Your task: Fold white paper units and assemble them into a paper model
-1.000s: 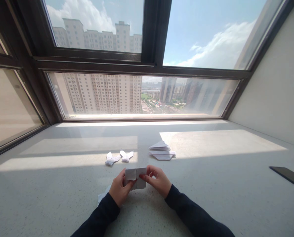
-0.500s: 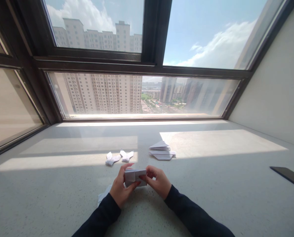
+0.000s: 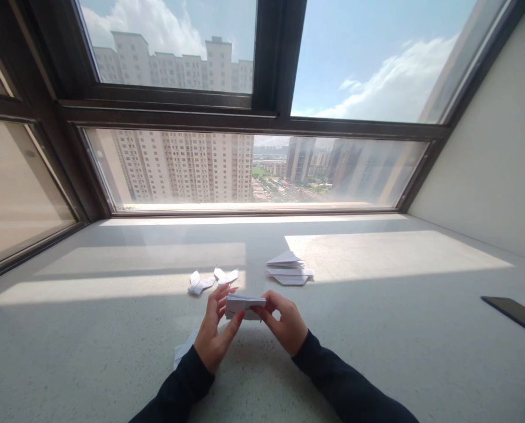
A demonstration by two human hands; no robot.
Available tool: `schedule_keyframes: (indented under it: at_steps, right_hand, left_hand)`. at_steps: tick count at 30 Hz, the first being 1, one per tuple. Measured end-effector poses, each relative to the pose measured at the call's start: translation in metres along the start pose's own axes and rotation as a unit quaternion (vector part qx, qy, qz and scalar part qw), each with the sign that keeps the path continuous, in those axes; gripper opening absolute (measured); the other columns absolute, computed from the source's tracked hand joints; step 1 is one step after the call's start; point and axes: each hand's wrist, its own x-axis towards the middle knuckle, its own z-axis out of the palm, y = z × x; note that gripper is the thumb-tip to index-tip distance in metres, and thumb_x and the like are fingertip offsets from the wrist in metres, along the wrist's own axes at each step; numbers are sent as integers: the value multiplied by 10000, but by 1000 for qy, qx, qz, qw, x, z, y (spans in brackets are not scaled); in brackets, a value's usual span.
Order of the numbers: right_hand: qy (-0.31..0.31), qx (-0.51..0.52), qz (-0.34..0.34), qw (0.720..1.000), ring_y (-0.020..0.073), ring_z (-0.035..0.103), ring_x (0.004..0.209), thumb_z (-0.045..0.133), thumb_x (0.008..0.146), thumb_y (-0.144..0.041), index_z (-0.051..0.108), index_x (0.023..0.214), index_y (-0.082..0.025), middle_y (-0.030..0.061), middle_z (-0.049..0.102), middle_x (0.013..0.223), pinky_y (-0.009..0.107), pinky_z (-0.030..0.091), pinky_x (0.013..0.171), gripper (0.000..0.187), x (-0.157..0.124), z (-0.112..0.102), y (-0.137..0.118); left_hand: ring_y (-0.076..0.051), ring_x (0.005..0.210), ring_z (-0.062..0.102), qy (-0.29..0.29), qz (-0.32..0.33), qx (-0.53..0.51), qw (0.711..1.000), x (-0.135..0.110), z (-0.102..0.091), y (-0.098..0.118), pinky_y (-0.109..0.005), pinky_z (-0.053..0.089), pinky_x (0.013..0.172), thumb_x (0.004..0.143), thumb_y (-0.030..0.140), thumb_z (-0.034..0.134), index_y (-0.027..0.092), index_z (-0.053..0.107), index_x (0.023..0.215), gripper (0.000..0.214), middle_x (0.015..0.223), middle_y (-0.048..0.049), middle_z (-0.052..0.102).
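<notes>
A small folded piece of white paper (image 3: 238,305), made of several layers, is held up between both hands just above the sill. My left hand (image 3: 216,332) grips its left side, thumb on the near face and fingers behind. At the right end, my right hand (image 3: 286,320) pinches the paper between thumb and fingers. Beyond the left hand lie two small folded paper shapes, one (image 3: 200,283) to the left and the other (image 3: 227,275) nearer the middle. Partly hidden by my left wrist is another white paper piece (image 3: 183,351).
A stack of folded paper pieces (image 3: 290,276) lies past my right hand. At the far right rests a dark flat object (image 3: 513,315). The pale speckled sill (image 3: 377,341) runs up to the dark window frame (image 3: 253,214), with a wall on the right.
The folded paper has risen slightly and tipped, so more of its layered top edge shows and it looks flatter. My left fingers and thumb have shifted along it; the right hand keeps its pinch.
</notes>
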Motion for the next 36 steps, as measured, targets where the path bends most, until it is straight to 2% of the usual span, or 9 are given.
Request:
schedule_keyframes:
  at_steps: [3,7,13,17,21,26,28,32,36]
  right_hand:
    - [-19,-49,-6,999,107,446,474,469,733,-255,452,608,-183,-20,486,521,216,355,472,144,0,2,2]
    - [5,-77,-24,997,104,434,485,454,748,-259,450,603,-184,-18,491,526,212,341,480,164,1,2,5]
    - [-10,-87,-36,995,97,414,486,442,752,-240,445,600,-182,-25,471,529,204,320,482,163,1,3,5]
    - [-24,-94,-45,994,90,382,469,465,727,-221,429,571,-187,-41,432,511,198,292,465,164,0,5,5]
    - [-41,-70,-52,995,91,385,476,480,712,-219,436,582,-187,-42,429,519,196,298,467,141,-1,6,5]
    - [-56,-58,-30,996,87,383,469,484,704,-207,425,581,-182,-49,418,505,196,296,462,139,-1,6,5]
    - [-57,-50,-23,997,85,383,466,491,700,-205,421,576,-182,-51,418,499,195,298,459,144,0,6,5]
    - [-59,-28,-7,998,82,383,458,504,691,-201,437,584,-179,-54,429,492,193,306,449,128,0,6,6]
    - [-74,9,4,997,85,403,473,534,673,-208,466,589,-177,-53,438,500,202,340,466,113,2,2,9]
  left_hand:
    - [-231,960,501,-9,-38,-38,999,1,-2,-4,-359,383,820,736,367,504,159,339,1123,470,1082,-127,497]
    - [-232,1017,463,-5,-33,-49,998,2,-3,-10,-337,357,859,706,361,544,160,359,1108,486,1106,-120,484]
    - [-230,1105,384,-1,-23,-48,999,2,-2,-9,-317,322,900,684,358,571,165,343,1132,539,1189,-117,423]
    - [-228,1024,462,-23,-60,-42,997,2,-3,-2,-308,347,869,668,438,563,159,418,1078,517,1095,-96,511]
    - [-223,976,496,0,-73,-66,995,3,-3,0,-312,374,825,681,514,506,163,420,1072,531,1083,-104,525]
    - [-230,1057,438,27,-23,-79,996,3,0,-1,-329,330,883,703,476,505,175,397,1089,502,1133,-101,487]
    - [-233,1086,407,17,-13,-68,997,2,0,-1,-323,319,895,710,462,502,174,412,1079,476,1158,-99,466]
    - [-222,978,480,-31,-34,-18,999,-1,-1,0,-305,380,816,717,407,517,176,421,1067,430,1084,-87,503]
    - [-222,984,477,-19,-15,20,1000,-2,-2,0,-307,389,810,709,342,538,177,408,1076,422,1069,-92,502]
